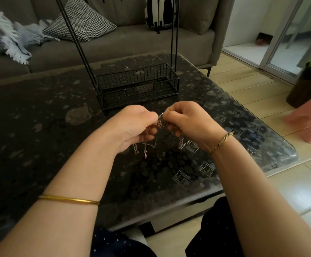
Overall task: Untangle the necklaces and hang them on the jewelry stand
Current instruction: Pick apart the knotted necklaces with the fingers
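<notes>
Necklaces (pixel 159 125), apparently still knotted, hang above the tabletop (pixel 39 117), pinched between left hand (pixel 134 127) and right hand (pixel 186 123); untangling is under way, with the far stand (pixel 138 86) awaiting a freed chain.

Home living rm. Grey sofa (pixel 114 45) runs along the back w/ a houndstooth cushion (pixel 80 21), a fringed blue-grey throw (pixel 8 38) and a black-and-white striped bag (pixel 158 13) on the seat. In front, low glass-topped worktop (pixel 39 117), pebble pattern under the glass, coffee-table type. Pale floor tiles (pixel 253 86) to the right, sliding glass door (pixel 288 34) in a white frame beyond, pink stool (pixel 310 119) nr the worktop's corner.
</notes>
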Motion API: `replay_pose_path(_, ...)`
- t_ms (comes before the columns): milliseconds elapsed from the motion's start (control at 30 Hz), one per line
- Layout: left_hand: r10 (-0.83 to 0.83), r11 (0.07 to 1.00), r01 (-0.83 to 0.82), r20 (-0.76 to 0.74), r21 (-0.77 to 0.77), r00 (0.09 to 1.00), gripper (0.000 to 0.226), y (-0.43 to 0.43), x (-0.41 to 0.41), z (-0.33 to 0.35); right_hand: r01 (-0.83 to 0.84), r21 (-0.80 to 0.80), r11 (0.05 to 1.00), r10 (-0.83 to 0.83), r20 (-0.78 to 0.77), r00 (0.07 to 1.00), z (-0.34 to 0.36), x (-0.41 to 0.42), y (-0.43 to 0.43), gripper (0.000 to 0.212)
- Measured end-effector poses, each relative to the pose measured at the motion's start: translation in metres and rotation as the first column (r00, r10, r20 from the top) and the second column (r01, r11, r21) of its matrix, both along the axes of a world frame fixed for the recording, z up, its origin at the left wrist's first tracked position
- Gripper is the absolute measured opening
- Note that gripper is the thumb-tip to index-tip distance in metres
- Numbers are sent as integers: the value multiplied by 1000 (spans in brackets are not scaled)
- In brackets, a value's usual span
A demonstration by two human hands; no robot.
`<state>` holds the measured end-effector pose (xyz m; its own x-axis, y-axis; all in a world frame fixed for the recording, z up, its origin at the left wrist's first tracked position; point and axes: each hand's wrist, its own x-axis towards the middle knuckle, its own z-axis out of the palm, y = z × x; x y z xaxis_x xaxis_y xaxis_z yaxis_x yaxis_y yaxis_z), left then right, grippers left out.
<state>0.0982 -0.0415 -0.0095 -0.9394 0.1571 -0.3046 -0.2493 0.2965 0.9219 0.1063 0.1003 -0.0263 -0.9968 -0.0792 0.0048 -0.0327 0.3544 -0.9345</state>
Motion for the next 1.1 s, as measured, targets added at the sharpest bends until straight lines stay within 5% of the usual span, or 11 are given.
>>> replay_pose_path(333, -57, 982, 40, -89, -185, 994, 15, 0, 0, -2, 7, -60, 998, -9, -44, 999, -3, -1, 0, 14)
replay_pose_path(700, 102, 986, -112, 85, 126, 991, 19, -1, 1, 4, -68, 40, 997, 68, 1, 998, 2, 2, -3, 13)
replay_pose_path(1100, 76, 997, -77, -74, -11, 994, 19, -4, -1, -1, 10, -344, 939, 45, 152, 987, 4, 3, -1, 12)
